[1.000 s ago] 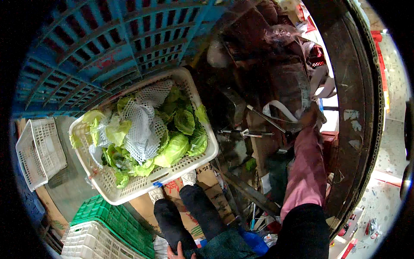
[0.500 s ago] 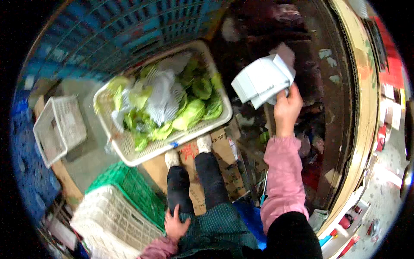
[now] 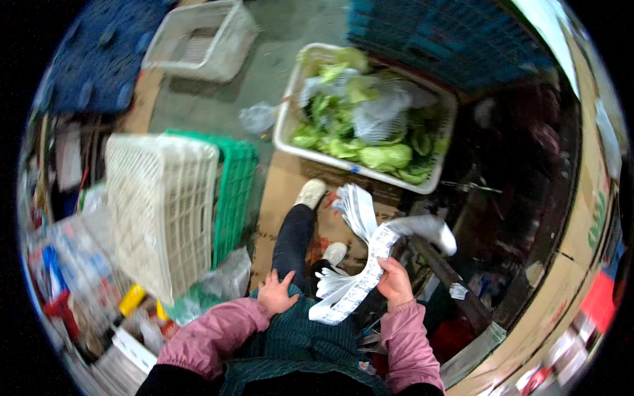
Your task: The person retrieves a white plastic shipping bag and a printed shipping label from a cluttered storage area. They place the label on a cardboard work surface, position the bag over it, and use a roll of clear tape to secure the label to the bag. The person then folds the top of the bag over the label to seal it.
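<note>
Faces, at the upper right, a big blue plastic crate with latticed sides (image 3: pixel 456 39). Has brown printed cardboard (image 3: pixel 281 178) underfoot, spread flat on the floor. Has to the left a tall off-white slatted plastic crate (image 3: pixel 185 218) and, right beside it and partly hidden, a bright green slatted plastic crate (image 3: pixel 239 191). Looks ahead onto a rectangular white plastic basket (image 3: pixel 317 158), set just in front of the big blue one and filled with loose green lettuce leaves (image 3: pixel 386 157), topped by crumpled white netting (image 3: pixel 380 122). Sees farther off, at the upper left, another white plastic basket (image 3: pixel 231 46), well apart from the first. Wears a dark green striped apron (image 3: pixel 304 330) and pink sleeves (image 3: pixel 214 330). Holds in front of the lap a long white printed paper strip (image 3: pixel 370 270), bunched in fanned folds along its left side and curled over at its right end. Grips it near its right edge with the right hand (image 3: pixel 395 280), pinched narrowly between thumb and fingers. Rests the left hand (image 3: pixel 277 294) palm down on the left thigh, fingers spread wide, near the strip but apart from it. Shows, smallest of all, a blue tie (image 3: pixel 354 169) on the lettuce basket's near rim.
</note>
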A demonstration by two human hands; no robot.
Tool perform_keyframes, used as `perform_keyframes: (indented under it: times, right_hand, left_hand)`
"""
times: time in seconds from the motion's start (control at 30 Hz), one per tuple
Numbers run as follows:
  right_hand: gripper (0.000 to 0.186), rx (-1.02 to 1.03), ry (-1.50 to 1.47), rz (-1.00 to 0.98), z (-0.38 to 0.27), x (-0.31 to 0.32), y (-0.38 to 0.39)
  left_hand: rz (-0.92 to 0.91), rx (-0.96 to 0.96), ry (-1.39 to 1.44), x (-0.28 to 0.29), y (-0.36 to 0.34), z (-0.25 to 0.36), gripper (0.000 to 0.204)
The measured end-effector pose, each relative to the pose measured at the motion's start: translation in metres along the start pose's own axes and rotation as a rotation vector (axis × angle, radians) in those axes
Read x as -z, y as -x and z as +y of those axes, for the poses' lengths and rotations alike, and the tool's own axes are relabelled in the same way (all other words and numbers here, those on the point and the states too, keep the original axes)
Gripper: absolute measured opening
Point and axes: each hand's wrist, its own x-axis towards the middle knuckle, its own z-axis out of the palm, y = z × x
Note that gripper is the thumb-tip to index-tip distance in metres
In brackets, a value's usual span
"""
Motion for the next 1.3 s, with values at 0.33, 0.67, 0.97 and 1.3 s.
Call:
perform_keyframes:
  times: [0.33,0.67,0.97,1.3]
  right_hand:
    - [0.022,0.055,0.567,-0.03,0.089,-0.025,0.032]
    - [0.028,0.289,1.046,-0.108,0.11,-0.085,0.098]
    - [0.034,0.298,0.926,-0.17,0.153,-0.138,0.143]
    - [0.031,0.39,0.818,-0.143,0.164,-0.101,0.141]
  left_hand:
    - [0.207,-0.156,0.109,-0.097,0.056,-0.05,0.076]
    - [0.017,-0.33,-0.127,-0.106,-0.01,-0.111,0.082]
    - [0.02,-0.393,-0.035,-0.024,-0.022,-0.08,0.082]
    - [-0.032,-0.368,0.022,-0.001,-0.026,-0.077,0.083]
